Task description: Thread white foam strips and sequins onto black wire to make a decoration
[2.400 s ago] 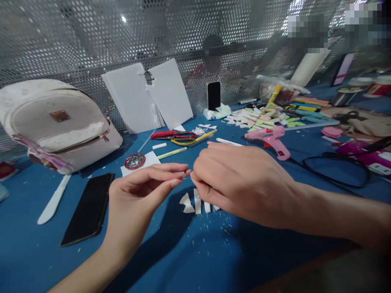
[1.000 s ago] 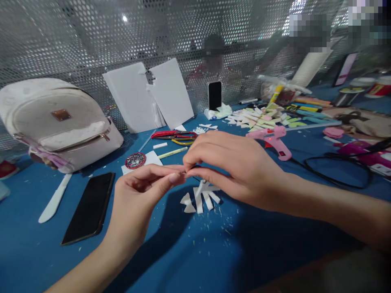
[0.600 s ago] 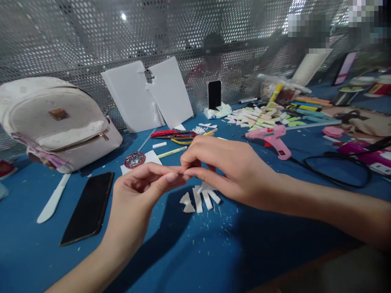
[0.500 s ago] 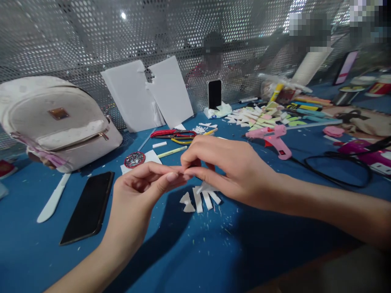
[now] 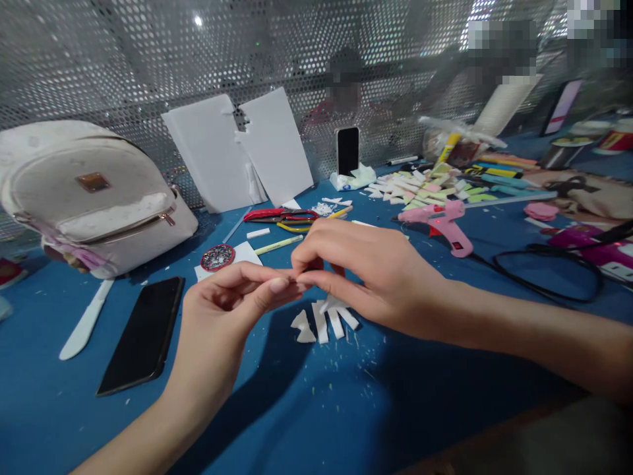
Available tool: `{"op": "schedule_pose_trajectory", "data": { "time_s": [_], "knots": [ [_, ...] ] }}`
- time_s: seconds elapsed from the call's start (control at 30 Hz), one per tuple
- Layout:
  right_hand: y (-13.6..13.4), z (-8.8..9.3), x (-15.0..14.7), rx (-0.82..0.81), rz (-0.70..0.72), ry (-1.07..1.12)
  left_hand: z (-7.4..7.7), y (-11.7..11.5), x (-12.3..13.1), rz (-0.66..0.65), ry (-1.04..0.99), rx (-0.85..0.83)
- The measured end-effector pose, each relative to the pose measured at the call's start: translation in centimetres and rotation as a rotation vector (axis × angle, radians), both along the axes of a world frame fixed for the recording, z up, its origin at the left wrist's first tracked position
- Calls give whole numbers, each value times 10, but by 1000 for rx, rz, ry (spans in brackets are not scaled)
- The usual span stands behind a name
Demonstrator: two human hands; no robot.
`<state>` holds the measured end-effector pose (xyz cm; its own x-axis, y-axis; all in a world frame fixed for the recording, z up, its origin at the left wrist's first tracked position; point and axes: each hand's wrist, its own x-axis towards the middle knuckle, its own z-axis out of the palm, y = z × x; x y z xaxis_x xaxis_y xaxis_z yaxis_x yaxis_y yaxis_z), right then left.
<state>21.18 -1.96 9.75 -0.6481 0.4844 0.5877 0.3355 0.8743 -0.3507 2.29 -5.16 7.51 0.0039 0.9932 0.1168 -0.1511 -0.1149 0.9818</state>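
My left hand [image 5: 230,310] and my right hand [image 5: 363,270] meet fingertip to fingertip above the blue table [image 5: 316,409]. Both are closed in a pinch; whatever lies between the fingers is too small or hidden to name. Just under the right hand, several white strips [image 5: 335,323] fan out on the table, partly covered by it. Beside them lies a white bow-shaped piece [image 5: 303,327]. A round red-rimmed dish of dark glittery bits [image 5: 217,258] sits on white paper behind my left hand. Past my right hand rests a pink glue gun [image 5: 438,221].
A black phone [image 5: 142,336] and a white plastic knife [image 5: 86,320] lie at left, before a white backpack [image 5: 93,191]. Red-handled pliers [image 5: 279,215], a pile of pale pieces [image 5: 420,188] and an upright phone [image 5: 347,152] stand behind. A black cable [image 5: 539,297] loops at right.
Almost nothing differs. Both hands keep the same pinch at the same spot, with only a tiny shift of the view.
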Motion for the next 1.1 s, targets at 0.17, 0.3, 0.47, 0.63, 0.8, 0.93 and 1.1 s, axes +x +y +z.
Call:
{"op": "schedule_pose_trajectory", "data": {
  "time_s": [0.17,0.3,0.47,0.63,0.8,0.93,1.1],
  "knots": [
    [1,-1,0,7,-3,5,1,0,0,-2,-18,-11],
    [1,0,0,-8,4,7,1,0,0,5,-2,-15],
    [2,1,0,-14,13,8,1,0,0,7,8,-17],
    [3,0,-1,-11,9,18,0,1,1,11,8,-11],
    [3,1,-2,-39,19,48,0,1,0,7,11,-7],
    [3,2,-2,-83,17,78,1,1,0,12,26,-1],
    [2,3,-2,-130,27,97,3,0,2,32,56,18]
  ]
}}
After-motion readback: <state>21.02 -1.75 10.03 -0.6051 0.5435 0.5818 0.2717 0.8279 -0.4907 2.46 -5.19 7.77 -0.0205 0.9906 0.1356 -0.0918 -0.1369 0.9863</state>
